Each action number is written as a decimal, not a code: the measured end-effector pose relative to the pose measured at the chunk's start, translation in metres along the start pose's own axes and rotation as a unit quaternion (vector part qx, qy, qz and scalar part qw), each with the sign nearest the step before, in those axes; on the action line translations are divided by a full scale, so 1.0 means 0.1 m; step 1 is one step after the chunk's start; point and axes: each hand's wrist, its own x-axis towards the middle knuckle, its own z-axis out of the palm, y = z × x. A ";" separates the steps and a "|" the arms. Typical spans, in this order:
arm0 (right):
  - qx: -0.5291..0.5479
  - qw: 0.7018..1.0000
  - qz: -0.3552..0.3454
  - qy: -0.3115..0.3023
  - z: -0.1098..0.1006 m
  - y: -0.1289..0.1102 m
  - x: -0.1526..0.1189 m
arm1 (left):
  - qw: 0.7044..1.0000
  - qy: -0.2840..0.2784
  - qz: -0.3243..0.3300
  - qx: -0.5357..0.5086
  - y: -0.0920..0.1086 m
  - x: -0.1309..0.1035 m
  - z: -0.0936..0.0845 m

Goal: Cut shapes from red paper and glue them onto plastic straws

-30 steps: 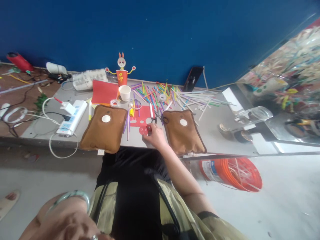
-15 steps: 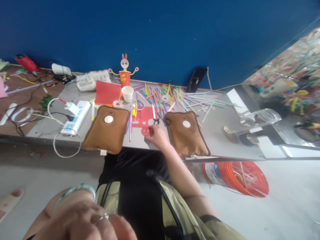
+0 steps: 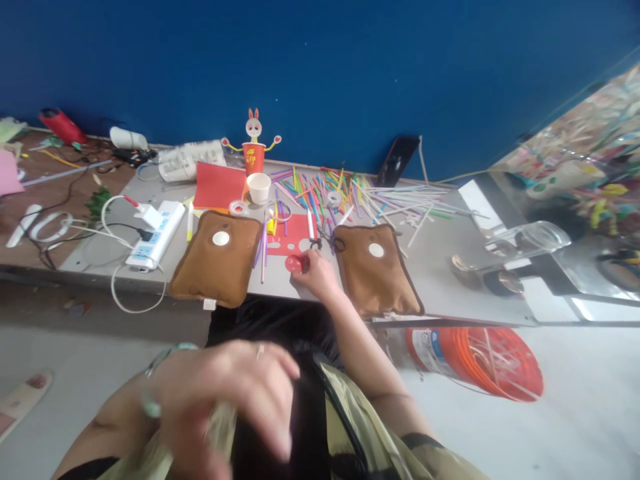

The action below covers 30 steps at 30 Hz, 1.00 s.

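My right hand (image 3: 317, 273) rests at the table's front edge, its fingertips pinched on a small round red paper cutout (image 3: 293, 264). Just behind it lies a red paper sheet (image 3: 280, 248) with holes cut out of it. Dark-handled scissors (image 3: 339, 245) lie beside that hand, partly over the right brown cushioned pouch (image 3: 373, 283). My left hand (image 3: 240, 387), wearing a ring and a pale green bangle, hangs above my lap near the camera. Its fingers are blurred but apart, with nothing seen in them.
Paper straws (image 3: 320, 193) lie scattered behind the sheet. A red cup (image 3: 253, 159) with a rabbit figure and a white cup (image 3: 259, 189) stand at the back. To the left are another brown pouch (image 3: 215, 273) and a power strip (image 3: 159, 237). An orange bucket (image 3: 450, 350) lies below the table.
My left hand has moved forward and to the right, and its fingers have spread. My right hand stays in place with the red cutout. The view has shifted slightly.
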 end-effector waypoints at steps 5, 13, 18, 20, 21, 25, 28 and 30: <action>0.027 0.999 -0.014 0.035 0.06 0.00 -0.04 | 0.963 0.205 -0.149 0.086 -0.60 0.35 -0.19; 0.064 0.996 -0.030 0.050 0.12 -0.01 -0.06 | 0.868 0.284 -0.157 0.375 -1.27 0.26 -0.16; 0.060 0.996 -0.034 0.062 0.15 0.00 -0.07 | 0.835 0.249 -0.174 0.459 -1.43 0.25 -0.23; 0.060 0.995 -0.040 0.068 0.15 0.01 -0.07 | 0.833 0.232 -0.188 0.466 -1.46 0.24 -0.25; 0.061 0.995 -0.043 0.070 0.15 0.01 -0.08 | 0.832 0.227 -0.193 0.467 -1.48 0.23 -0.25; 0.072 0.994 -0.051 0.072 0.18 0.03 -0.08 | 0.831 0.228 -0.195 0.468 -1.52 0.22 -0.26; 0.073 0.993 -0.052 0.073 0.21 0.06 -0.08 | 0.828 0.237 -0.199 0.467 -1.54 0.22 -0.26; 0.074 0.993 -0.050 0.076 0.23 0.07 -0.09 | 0.827 0.245 -0.200 0.464 -1.55 0.22 -0.27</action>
